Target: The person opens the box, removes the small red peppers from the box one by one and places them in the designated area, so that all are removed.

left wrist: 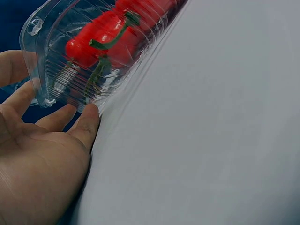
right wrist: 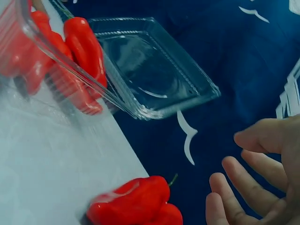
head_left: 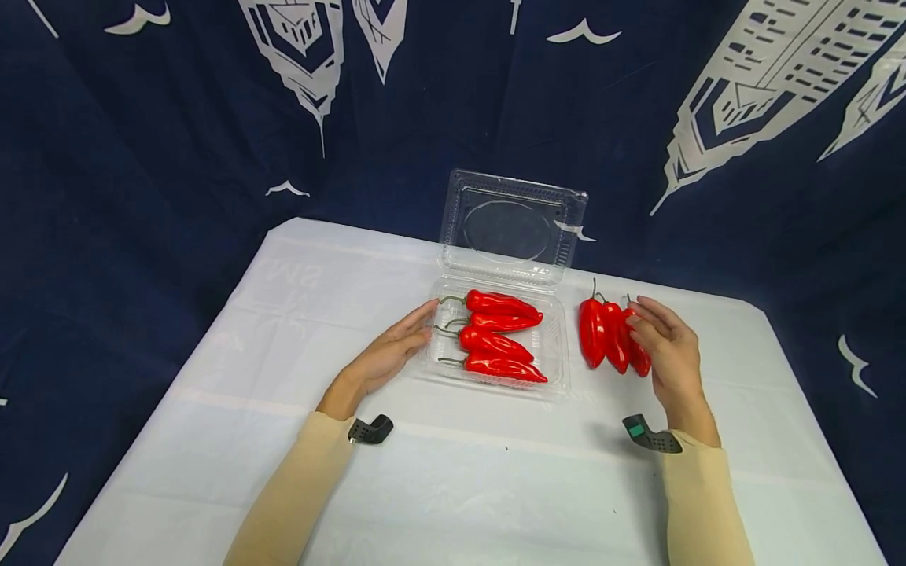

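A clear plastic clamshell box (head_left: 564, 346) lies with its lid raised, and several red peppers (head_left: 499, 343) with green stems are inside it. My left hand (head_left: 382, 358) is at the box's left side; in the left wrist view the extended fingertips (left wrist: 89, 115) touch its ribbed wall. Three more red peppers (head_left: 593, 334) lie side by side to the right of the box, stems pointing away. My right hand (head_left: 667, 346) is beside the rightmost of these. The right wrist view shows that hand with fingers spread and loosely bent, nothing between them, near two peppers (right wrist: 133, 201).
The transparent lid (head_left: 513, 224) leans back toward a dark blue curtain (head_left: 396, 134) with white printed shapes. A white cloth covers the table (head_left: 495, 479), whose far edge runs just behind the box and the loose peppers.
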Action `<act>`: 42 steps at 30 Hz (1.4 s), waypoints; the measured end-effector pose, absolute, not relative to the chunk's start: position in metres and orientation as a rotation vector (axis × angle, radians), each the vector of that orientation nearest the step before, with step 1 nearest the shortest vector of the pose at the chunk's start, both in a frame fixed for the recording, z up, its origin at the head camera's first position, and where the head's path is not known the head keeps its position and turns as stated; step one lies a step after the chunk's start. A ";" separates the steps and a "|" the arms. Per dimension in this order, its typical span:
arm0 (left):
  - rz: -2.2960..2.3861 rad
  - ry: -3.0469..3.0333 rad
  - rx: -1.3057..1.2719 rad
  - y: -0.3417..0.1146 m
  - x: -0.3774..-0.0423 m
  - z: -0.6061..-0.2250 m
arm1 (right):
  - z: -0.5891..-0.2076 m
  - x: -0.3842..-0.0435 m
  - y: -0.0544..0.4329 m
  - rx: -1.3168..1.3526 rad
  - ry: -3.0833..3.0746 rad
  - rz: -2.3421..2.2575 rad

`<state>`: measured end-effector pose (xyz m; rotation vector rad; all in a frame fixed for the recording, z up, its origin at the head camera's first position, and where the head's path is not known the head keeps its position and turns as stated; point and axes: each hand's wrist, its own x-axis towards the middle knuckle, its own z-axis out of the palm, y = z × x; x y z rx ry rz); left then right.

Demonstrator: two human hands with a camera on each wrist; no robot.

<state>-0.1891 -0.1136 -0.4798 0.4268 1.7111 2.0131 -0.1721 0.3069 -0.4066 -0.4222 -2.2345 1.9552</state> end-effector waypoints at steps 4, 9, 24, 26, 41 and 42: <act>2.013 1.707 0.422 -0.114 -0.189 -0.480 | -0.404 -0.170 0.296 -0.311 -2.342 1.876; 2.013 1.708 0.435 -0.114 -0.189 -0.480 | -0.400 -0.168 0.282 -0.179 -2.467 1.766; 2.002 1.727 0.426 -0.114 -0.190 -0.480 | -0.399 -0.165 0.253 0.280 -2.668 1.523; 2.001 1.729 0.424 -0.115 -0.190 -0.480 | -0.401 -0.165 0.249 0.304 -2.692 1.512; 1.998 1.733 0.418 -0.114 -0.190 -0.480 | -0.411 -0.166 0.218 0.625 -2.842 1.401; 1.999 1.732 0.417 -0.114 -0.190 -0.479 | -0.411 -0.166 0.215 0.650 -2.849 1.400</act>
